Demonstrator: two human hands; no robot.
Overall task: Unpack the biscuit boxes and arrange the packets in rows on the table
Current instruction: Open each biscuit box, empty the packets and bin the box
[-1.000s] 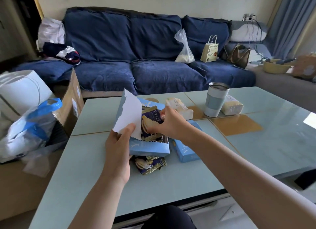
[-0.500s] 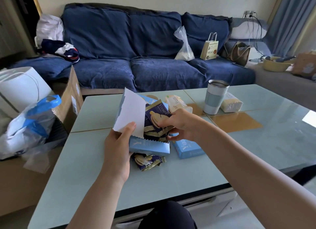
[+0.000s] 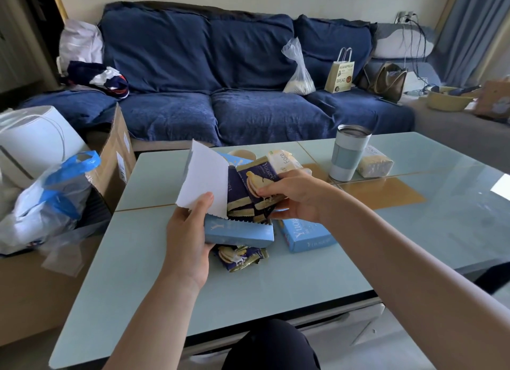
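My left hand grips an opened light-blue biscuit box above the table, its torn white flap standing up. My right hand pinches a dark-blue biscuit packet lifted partly out of that box; more packets stand inside. A loose dark-blue packet lies on the table just below the box. A second light-blue box lies flat to the right, partly under my right wrist.
A grey tumbler and a clear wrapped snack pack stand at the far right; another "Force" pack lies behind the box. A cardboard carton and plastic bags sit left of the table. A blue sofa is behind.
My right hand has drawn the dark-blue packet up and rightward, farther out of the box. My left hand keeps its hold on the box and flap.
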